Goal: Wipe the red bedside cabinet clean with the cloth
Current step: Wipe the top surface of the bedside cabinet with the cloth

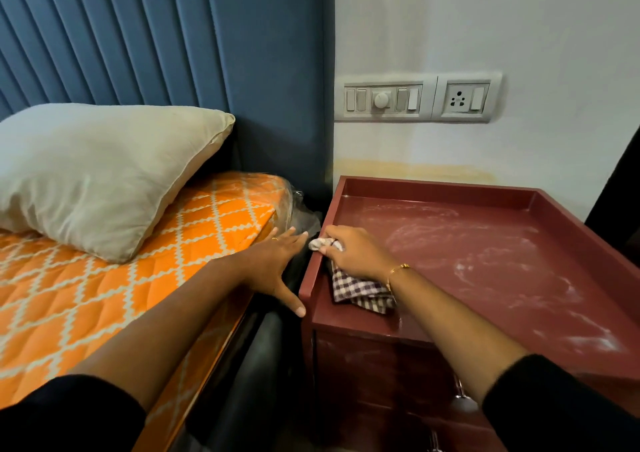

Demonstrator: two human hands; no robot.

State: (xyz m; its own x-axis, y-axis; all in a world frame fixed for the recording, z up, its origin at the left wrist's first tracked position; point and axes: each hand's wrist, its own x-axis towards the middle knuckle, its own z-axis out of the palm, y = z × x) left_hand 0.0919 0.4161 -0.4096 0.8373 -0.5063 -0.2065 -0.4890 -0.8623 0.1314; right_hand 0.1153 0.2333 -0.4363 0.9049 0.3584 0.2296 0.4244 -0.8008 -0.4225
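White wall [485, 18] stands behind the hands, and a blue ribbed headboard [156, 36] fills the space up and to the left of them. On the wall, above the right hand, sit a switch panel [382, 100] and a socket [465, 98].

Under the right hand is the red cabinet [519, 330], with a low raised rim around its top. Its surface shows pale smears of dust, spread to the right of the hand and toward the wall. The right hand [356, 254] lies at the left rim of the cabinet, fingers curled, and it grips the cloth [360, 290]. One white end of the cloth comes out between the fingertips, over the rim. The checked part hangs below the palm and lies on the cabinet top, near the front left corner. A thin gold bracelet [398, 269] is on this wrist.

The left hand [273, 261] is just to the left of the right hand, in the dark gap between bed and cabinet. Its fingers are straight and spread, and it holds nothing. The thumb points down and its tip is just beside the front left corner of the cabinet; one cannot tell if it touches. A ring [274, 239] is on one finger.

To the left of the left hand lies an orange mattress [86, 295] with a white diamond pattern. A cream pillow [97, 171] rests on it, up and left of the hand. Both forearms come from black sleeves [561, 406] at the bottom edge.
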